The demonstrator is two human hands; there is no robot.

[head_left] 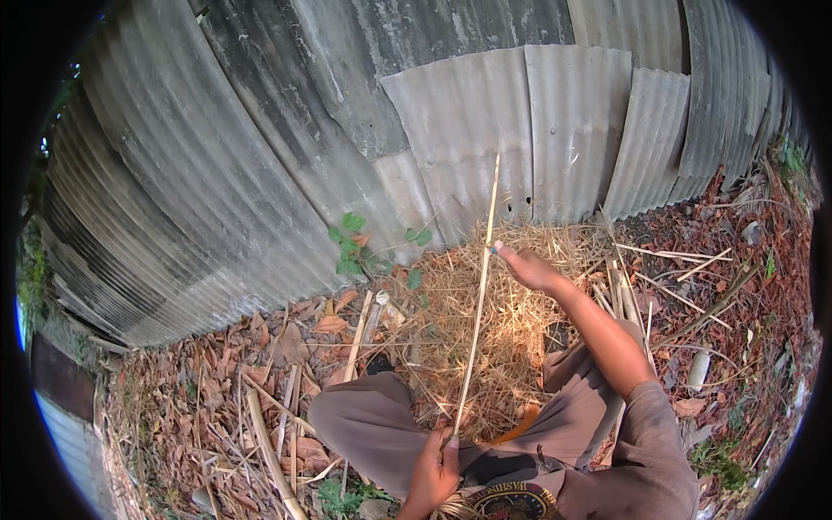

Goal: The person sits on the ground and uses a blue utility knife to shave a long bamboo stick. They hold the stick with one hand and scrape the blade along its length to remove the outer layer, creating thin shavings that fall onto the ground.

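A long, thin, pale bamboo strip (479, 325) stretches up and away from my lap, its far tip pointing at the metal wall. My left hand (433, 472) is closed round the near end, thumb on top. Farther up, my right hand (527, 267) is closed against the strip with the arm reaching forward. A small teal thing (494, 250) shows at its fingertips, touching the strip; its kind is too small to tell. Under the strip lies a heap of pale shavings (520, 338) between my bent knees.
A corrugated metal wall (468, 113) stands close in front. Cut sticks (269, 442) lie on dry leaves at the left, and more sticks (624, 290) lie at the right near a whitish cylinder (698, 371). A green plant (349, 247) grows by the wall. An orange-brown curved piece (518, 426) rests by my lap.
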